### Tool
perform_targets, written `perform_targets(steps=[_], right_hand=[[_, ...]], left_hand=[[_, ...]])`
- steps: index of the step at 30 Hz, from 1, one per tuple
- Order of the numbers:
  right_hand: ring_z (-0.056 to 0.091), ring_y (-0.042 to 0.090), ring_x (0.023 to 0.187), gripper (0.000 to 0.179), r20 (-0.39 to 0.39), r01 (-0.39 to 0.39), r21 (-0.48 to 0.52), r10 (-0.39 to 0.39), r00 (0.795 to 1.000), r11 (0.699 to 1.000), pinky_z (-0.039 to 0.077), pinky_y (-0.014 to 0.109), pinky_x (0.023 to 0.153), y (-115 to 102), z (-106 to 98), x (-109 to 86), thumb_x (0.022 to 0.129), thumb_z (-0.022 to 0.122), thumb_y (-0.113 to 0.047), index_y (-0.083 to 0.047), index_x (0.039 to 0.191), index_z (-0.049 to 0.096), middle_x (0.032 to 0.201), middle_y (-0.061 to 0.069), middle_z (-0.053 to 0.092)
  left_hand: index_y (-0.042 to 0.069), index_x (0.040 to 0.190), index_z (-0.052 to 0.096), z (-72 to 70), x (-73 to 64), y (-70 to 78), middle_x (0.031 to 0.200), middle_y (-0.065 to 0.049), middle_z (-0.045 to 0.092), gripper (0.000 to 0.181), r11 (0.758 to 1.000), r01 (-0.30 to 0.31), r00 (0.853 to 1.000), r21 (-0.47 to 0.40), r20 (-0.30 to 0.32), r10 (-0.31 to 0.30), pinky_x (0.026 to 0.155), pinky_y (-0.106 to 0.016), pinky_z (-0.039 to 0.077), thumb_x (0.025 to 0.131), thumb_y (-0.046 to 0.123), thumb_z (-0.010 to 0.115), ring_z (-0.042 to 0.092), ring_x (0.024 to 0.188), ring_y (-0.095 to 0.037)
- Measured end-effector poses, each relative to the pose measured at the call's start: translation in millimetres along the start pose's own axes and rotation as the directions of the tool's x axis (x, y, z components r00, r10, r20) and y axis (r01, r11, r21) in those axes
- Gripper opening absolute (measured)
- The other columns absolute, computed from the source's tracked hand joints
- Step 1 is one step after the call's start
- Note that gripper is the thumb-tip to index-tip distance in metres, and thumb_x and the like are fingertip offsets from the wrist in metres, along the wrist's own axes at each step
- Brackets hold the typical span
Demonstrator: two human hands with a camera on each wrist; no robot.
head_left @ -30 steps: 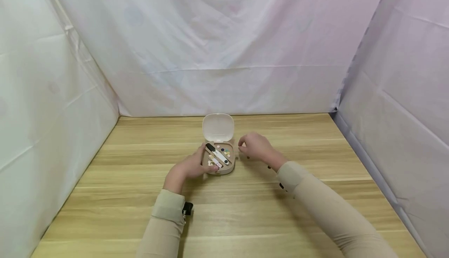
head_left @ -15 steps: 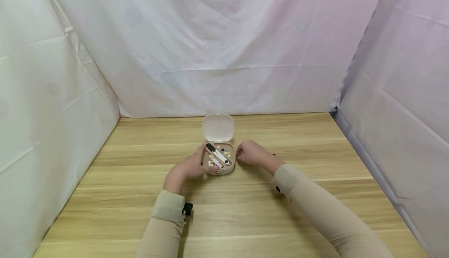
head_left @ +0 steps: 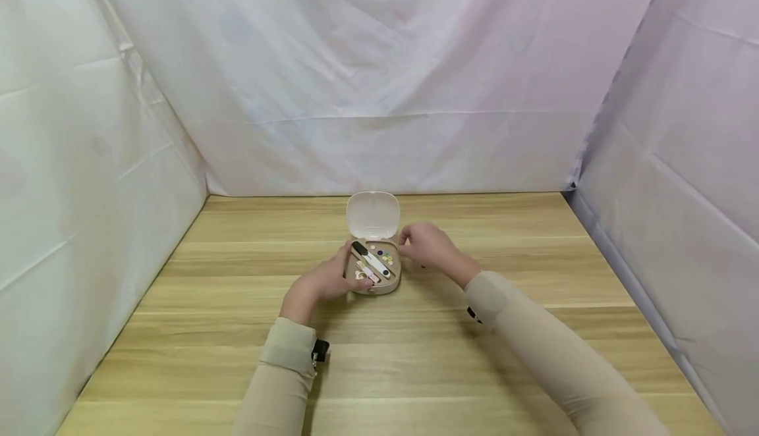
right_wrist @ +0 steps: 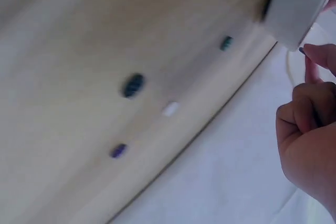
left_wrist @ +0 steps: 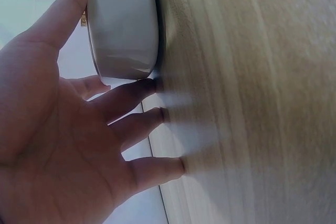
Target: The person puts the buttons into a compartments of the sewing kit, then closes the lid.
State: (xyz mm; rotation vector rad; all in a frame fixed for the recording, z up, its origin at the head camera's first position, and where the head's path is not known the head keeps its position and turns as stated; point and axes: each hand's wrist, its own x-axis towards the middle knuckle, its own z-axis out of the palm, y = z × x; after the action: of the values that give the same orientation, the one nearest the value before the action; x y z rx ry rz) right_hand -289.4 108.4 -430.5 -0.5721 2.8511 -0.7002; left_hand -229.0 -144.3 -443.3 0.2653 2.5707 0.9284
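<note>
A small beige sewing box [head_left: 385, 288] stands on the table with its pale lid [head_left: 373, 214] raised. My left hand [head_left: 323, 281] holds it at the left, thumb on the front rim and fingers along the side. Inside lie a long white tool [head_left: 376, 265] with a black end, a few small white pieces at the front left, and several coloured buttons [head_left: 388, 259]. My right hand [head_left: 429, 246] is at the box's right rim, pinching a small dark button [right_wrist: 302, 51] between thumb and forefinger; its other fingers are curled in.
In the right wrist view, a large dark button [right_wrist: 133, 85], a green button [right_wrist: 226, 42], a white button [right_wrist: 170, 108] and a purple button [right_wrist: 118, 150] lie on the wooden table [head_left: 379, 370]. White cloth [head_left: 379, 153] hangs behind and along both sides.
My right hand first came down to the table at the box's right side, then rose back to the rim near the hinge. My left hand stays on the box.
</note>
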Motion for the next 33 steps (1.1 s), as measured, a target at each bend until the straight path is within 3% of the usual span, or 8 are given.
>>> perform_targets(steps=[4, 11, 19, 25, 33], right_hand=[[0.054, 0.012, 0.061, 0.011, -0.031, 0.041, -0.030, -0.042, 0.999, 0.999, 0.044, 0.026, 0.057, -12.7, -2.7, 6.8, 0.095, 0.071, -0.021, -0.013, 0.093, 0.077, 0.074, -0.001, 0.068], [0.058, 0.013, 0.068, 0.008, 0.002, 0.111, -0.109, -0.112, 0.994, 0.988, 0.048, 0.028, 0.062, -25.4, 3.8, 19.1, 0.094, 0.071, -0.019, -0.013, 0.094, 0.077, 0.081, -0.001, 0.073], [0.065, 0.012, 0.075, 0.010, -0.005, 0.223, -0.296, -0.235, 0.972, 0.929, 0.059, 0.034, 0.068, -29.3, 12.3, 25.5, 0.097, 0.073, -0.020, -0.013, 0.097, 0.080, 0.090, 0.000, 0.077], [0.064, 0.009, 0.069, 0.010, 0.029, 0.238, -0.309, -0.241, 0.970, 0.921, 0.058, 0.032, 0.066, -28.6, 15.5, 26.2, 0.097, 0.071, -0.017, -0.013, 0.095, 0.080, 0.086, -0.001, 0.077], [0.066, 0.013, 0.074, 0.013, 0.050, 0.248, -0.303, -0.245, 0.968, 0.920, 0.060, 0.036, 0.071, -29.0, 9.0, 20.5, 0.099, 0.070, -0.016, -0.012, 0.103, 0.082, 0.094, 0.001, 0.080]], left_hand=[[0.012, 0.173, 0.001, -0.3, -0.3, -0.2, 0.172, -0.028, 0.030, 0.119, 1.000, -0.006, 1.000, -0.002, 0.001, 0.006, 0.129, -0.062, 0.032, 0.093, 0.053, 0.080, 0.038, 0.156, -0.049], [0.013, 0.173, 0.001, -0.9, -2.7, 0.2, 0.173, -0.027, 0.028, 0.119, 1.000, 0.012, 1.000, 0.010, 0.011, -0.013, 0.130, -0.061, 0.032, 0.093, 0.055, 0.078, 0.036, 0.157, -0.049], [0.013, 0.173, 0.000, -1.3, -2.2, 1.8, 0.173, -0.028, 0.029, 0.119, 1.000, 0.000, 1.000, 0.022, 0.004, 0.000, 0.130, -0.060, 0.032, 0.094, 0.055, 0.078, 0.036, 0.157, -0.048], [0.013, 0.173, 0.000, 0.2, -0.7, 0.0, 0.171, -0.029, 0.032, 0.118, 1.000, -0.003, 1.000, 0.029, 0.003, 0.003, 0.129, -0.060, 0.034, 0.094, 0.054, 0.078, 0.039, 0.155, -0.048], [0.014, 0.173, 0.000, -0.9, -1.6, 1.0, 0.172, -0.028, 0.030, 0.119, 1.000, -0.012, 1.000, 0.013, 0.003, 0.012, 0.129, -0.060, 0.033, 0.094, 0.053, 0.078, 0.038, 0.156, -0.048]])
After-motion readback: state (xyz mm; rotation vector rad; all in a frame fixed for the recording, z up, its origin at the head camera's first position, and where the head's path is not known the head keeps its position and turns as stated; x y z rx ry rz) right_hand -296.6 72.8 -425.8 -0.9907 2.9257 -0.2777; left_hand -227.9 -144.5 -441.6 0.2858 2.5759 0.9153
